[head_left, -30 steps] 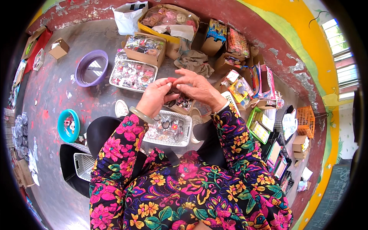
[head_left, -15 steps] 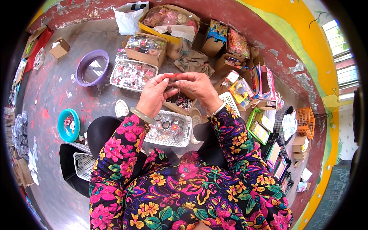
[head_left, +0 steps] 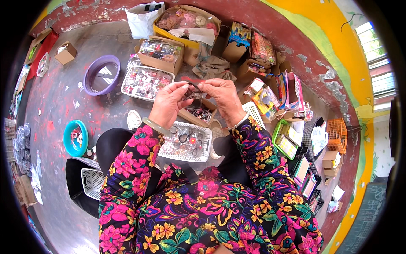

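Note:
Both hands are raised in front of me, fingertips pinched close together. Between them stretches a thin dark band [head_left: 194,86], which looks like a hair tie. My left hand [head_left: 169,101] grips one end of it between thumb and fingers. The other end is in the pinch of my right hand [head_left: 222,99]. Something red and thin shows just above the band; whether it belongs to it I cannot tell. Below my hands stands a white plastic basket [head_left: 206,157] of clear-bagged hair ties. Right beneath my fingers is a cardboard box [head_left: 195,120] of small dark and pink pieces.
Ahead stand a white basket [head_left: 127,93] of bagged accessories and a cardboard box [head_left: 173,65]. On the left are a purple basin [head_left: 89,80], a teal basin [head_left: 67,139] and a white basket [head_left: 87,182] on something black. Boxes, a green basket [head_left: 277,131] and an orange crate [head_left: 337,131] line the right.
My fingertips have drawn slightly apart, and more of the dark band shows between them. The dark loop that hung below my fingers is no longer visible there.

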Demonstrator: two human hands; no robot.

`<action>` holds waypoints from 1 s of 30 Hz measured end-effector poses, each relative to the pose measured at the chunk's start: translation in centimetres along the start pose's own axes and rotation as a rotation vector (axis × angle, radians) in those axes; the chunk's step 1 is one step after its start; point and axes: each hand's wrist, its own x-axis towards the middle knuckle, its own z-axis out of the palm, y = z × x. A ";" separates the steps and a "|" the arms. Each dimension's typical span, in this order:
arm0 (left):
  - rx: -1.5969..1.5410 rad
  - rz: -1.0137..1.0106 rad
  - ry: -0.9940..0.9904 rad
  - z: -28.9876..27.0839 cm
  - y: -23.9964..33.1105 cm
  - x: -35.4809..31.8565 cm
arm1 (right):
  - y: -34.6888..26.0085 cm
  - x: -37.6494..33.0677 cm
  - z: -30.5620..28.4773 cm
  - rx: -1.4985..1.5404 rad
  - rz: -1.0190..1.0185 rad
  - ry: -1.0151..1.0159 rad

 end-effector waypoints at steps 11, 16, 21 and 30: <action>0.078 -0.015 0.018 0.0 0.1 -0.1 | 0.4 0.4 0.0 -0.002 0.007 0.065; 0.098 -0.043 0.040 0.1 0.1 -0.1 | 0.6 0.4 0.2 0.032 -0.012 0.073; 0.153 -0.135 0.031 0.5 0.3 -0.1 | 1.0 0.5 -0.3 0.049 -0.011 0.094; 0.230 -0.185 -0.002 -0.1 0.2 0.1 | 1.1 0.4 0.2 -0.011 -0.070 0.094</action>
